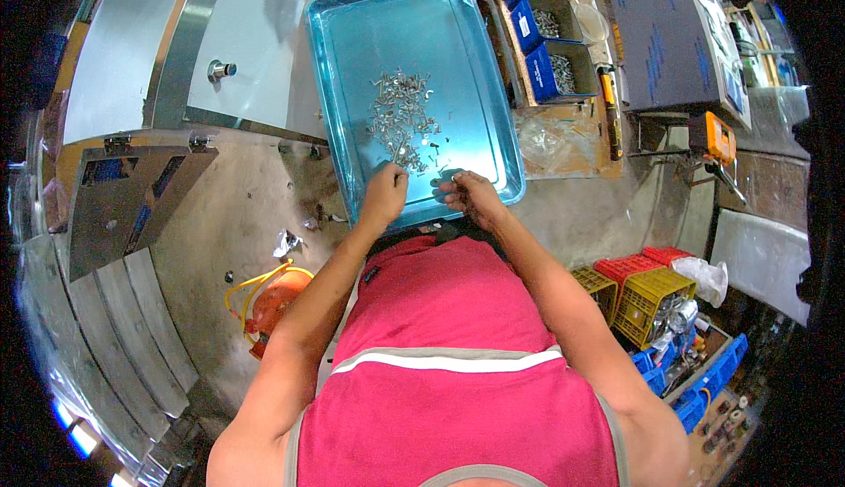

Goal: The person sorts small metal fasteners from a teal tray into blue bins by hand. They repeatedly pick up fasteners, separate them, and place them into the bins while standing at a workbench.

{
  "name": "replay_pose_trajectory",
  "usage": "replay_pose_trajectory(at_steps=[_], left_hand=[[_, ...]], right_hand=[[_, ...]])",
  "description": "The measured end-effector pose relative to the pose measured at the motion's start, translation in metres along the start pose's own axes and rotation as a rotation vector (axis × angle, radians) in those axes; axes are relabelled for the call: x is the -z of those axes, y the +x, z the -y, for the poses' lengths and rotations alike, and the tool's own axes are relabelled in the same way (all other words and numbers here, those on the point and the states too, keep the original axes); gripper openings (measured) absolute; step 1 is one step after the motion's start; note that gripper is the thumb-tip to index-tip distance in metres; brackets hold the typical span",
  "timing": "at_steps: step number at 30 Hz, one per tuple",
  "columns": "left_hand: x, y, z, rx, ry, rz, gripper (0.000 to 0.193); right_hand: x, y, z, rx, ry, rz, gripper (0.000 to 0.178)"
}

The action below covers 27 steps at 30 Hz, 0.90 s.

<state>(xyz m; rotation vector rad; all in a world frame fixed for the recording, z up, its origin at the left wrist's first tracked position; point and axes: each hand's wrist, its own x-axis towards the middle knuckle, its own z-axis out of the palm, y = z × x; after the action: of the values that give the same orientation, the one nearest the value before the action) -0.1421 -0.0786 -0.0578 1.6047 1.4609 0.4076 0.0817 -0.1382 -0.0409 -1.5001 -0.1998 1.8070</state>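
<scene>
A shallow metal tray (475, 64) with a bluish sheen lies in front of me, its near edge by my waist. A heap of small silvery screws (398, 113) is spread over its middle. My left hand (385, 195) is closed at the near end of the heap; whatever its fingers hold is hidden. To the right, my right hand (475, 196) is over the near part of the tray, fingers curled together. Something small and dark shows at its fingertips, too small to name. A few loose dark screws (434, 145) lie between the heap and my hands.
Blue bins (553, 71) of small hardware stand right of the tray, beside a yellow-and-black tool (609, 108). A metal fitting (220, 70) sits on the panel at left. An orange container (277, 302) stands on the floor; yellow crates (651, 302) are at lower right.
</scene>
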Motion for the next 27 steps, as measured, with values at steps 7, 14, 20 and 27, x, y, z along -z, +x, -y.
replay_pose_trajectory(at_steps=[7,14,20,27], left_hand=[[-0.011,0.019,-0.017,-0.346,0.308,0.105,0.022],[-0.029,0.040,-0.014,-0.329,0.521,0.172,0.026],[-0.024,0.041,-0.024,-0.399,0.521,0.183,0.024],[-0.026,0.049,-0.028,-0.325,0.443,0.179,0.023]], right_hand=[[0.011,0.006,-0.006,0.084,0.047,-0.113,0.018],[0.029,0.003,-0.005,0.139,0.353,-0.022,0.017],[0.021,0.011,-0.004,0.222,-0.099,-0.090,0.014],[-0.002,0.021,-0.004,0.551,-0.992,-0.353,0.021]])
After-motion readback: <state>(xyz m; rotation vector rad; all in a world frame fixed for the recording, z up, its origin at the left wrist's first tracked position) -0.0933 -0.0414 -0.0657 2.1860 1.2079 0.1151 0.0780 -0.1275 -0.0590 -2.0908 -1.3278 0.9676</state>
